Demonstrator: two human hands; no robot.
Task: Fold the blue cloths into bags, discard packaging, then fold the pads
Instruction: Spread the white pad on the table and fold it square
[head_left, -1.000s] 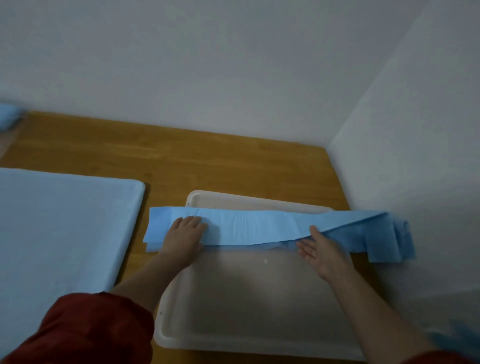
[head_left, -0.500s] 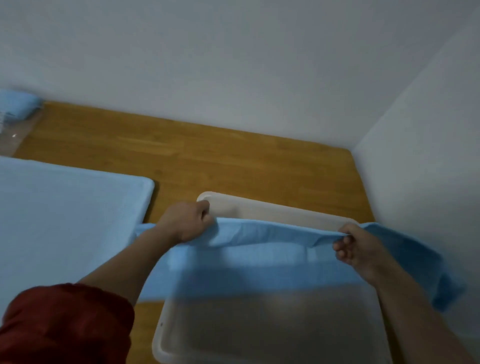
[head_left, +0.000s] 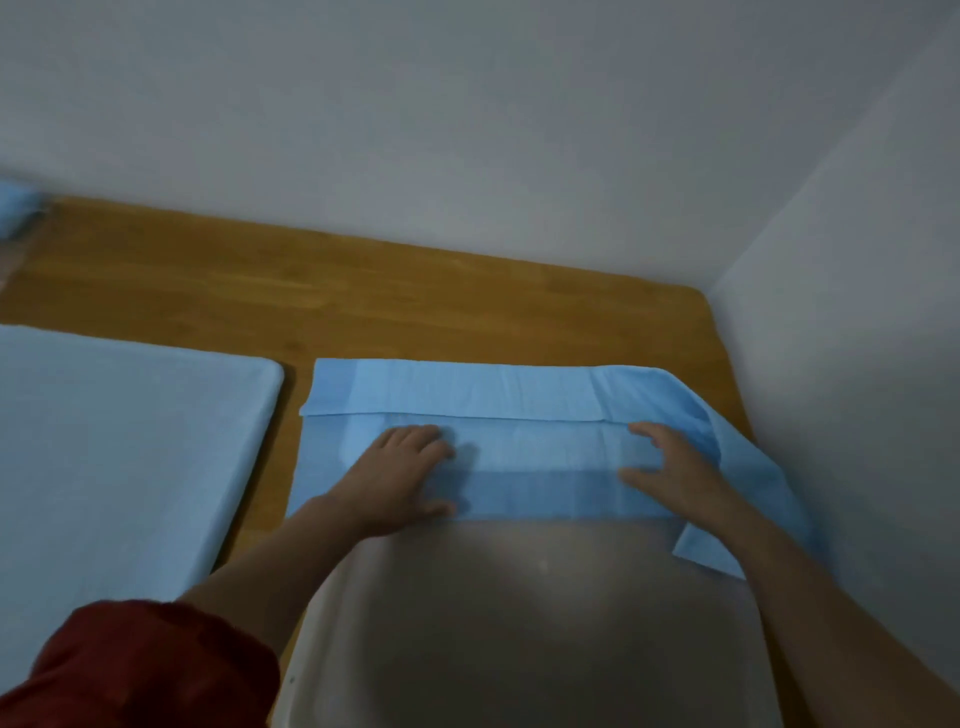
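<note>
Since half a second ago both grips have let go of the raised cloth edge and come down flat. The left grip (head_left: 400, 478) and right grip (head_left: 670, 473) now lie spread, palms down and fingers straight, pressing the cloth (head_left: 519, 389) rather than pinching it.

Nearest, a red sleeve (head_left: 140, 670) covers the left arm. The tray (head_left: 545, 623) sits toward the surface's near right, its near part bare. The cloth lies across the tray's far end and reaches just past its left rim onto the surface (head_left: 363, 291). A folded band runs along the cloth's far side, its edge just beyond the fingertips. The cloth's right end is bunched against the wall (head_left: 857, 364) and droops back over the tray's right rim. A pad (head_left: 104, 441) lies flat at the surface's left, apart from the cloth.

To fold well, I judge the palms should sweep outward from the middle to flatten the layers. The bunched right end then needs pulling straight, or the edges will not line up. The cloth looks apt to slide on the smooth tray, so one grip should pin it while the other moves.
</note>
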